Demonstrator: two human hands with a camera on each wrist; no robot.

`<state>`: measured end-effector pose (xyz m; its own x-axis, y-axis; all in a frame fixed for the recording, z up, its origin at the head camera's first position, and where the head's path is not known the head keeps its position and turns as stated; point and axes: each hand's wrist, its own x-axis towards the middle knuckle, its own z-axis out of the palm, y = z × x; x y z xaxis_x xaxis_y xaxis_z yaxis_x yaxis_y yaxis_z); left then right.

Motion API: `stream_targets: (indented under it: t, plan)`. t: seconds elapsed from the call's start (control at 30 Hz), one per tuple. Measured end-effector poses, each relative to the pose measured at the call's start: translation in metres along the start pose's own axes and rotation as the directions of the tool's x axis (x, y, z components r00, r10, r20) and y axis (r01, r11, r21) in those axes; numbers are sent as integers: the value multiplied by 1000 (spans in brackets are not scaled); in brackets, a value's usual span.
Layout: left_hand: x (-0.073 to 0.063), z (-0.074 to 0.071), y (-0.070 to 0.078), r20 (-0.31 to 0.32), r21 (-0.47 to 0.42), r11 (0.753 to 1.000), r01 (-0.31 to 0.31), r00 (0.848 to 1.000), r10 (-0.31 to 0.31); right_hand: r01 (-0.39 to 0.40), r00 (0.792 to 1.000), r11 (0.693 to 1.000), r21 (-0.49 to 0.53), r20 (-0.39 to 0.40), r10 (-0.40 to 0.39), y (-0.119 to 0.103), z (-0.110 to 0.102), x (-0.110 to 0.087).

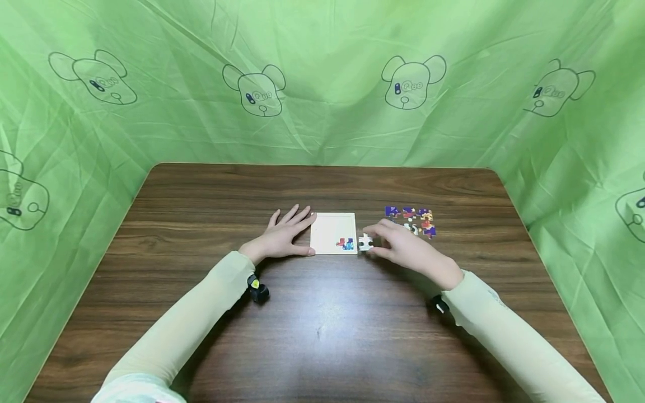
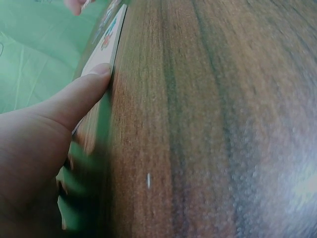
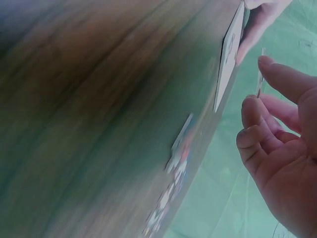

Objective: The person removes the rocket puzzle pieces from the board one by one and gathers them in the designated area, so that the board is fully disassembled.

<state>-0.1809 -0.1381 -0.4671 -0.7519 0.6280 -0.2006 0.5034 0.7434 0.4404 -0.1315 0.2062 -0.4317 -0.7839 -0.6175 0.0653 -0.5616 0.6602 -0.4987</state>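
Observation:
A white square puzzle tray (image 1: 330,226) lies flat on the table, with a small joined patch of red and blue puzzle pieces (image 1: 345,244) in its lower right corner. At its left edge my left hand (image 1: 282,238) rests with the fingers spread. The left thumb (image 2: 101,70) touches the tray's near corner. My right hand (image 1: 408,246) pinches a mostly white puzzle piece (image 1: 365,242) between thumb and fingers, just right of the tray. In the right wrist view that piece (image 3: 260,74) is seen edge-on and held above the table.
Several loose puzzle pieces (image 1: 425,219), purple, red and yellow, lie right of the tray, partly hidden behind my right hand. The brown wooden table (image 1: 322,324) is bounded by green cloth (image 1: 322,84) at the back and sides.

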Motion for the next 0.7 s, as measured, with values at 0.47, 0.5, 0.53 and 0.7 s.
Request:
stream_targets:
  t: [0.47, 0.5, 0.53, 0.7]
  plan:
    - [2, 2, -4, 9, 5, 1000, 6, 1000, -6, -67, 995, 997, -25, -79, 65, 27, -15, -39]
    - [2, 3, -5, 7, 2, 1000, 4, 1000, -4, -68, 994, 997, -26, -92, 65, 29, -16, -41]
    - [2, 2, -4, 7, 1, 1000, 4, 1000, -4, -68, 992, 997, -30, -106, 64, 32, -16, -43]
    - [1, 2, -3, 10, 0, 1000, 4, 1000, -4, -75, 982, 996, -44, -178, 66, 44, -16, -56]
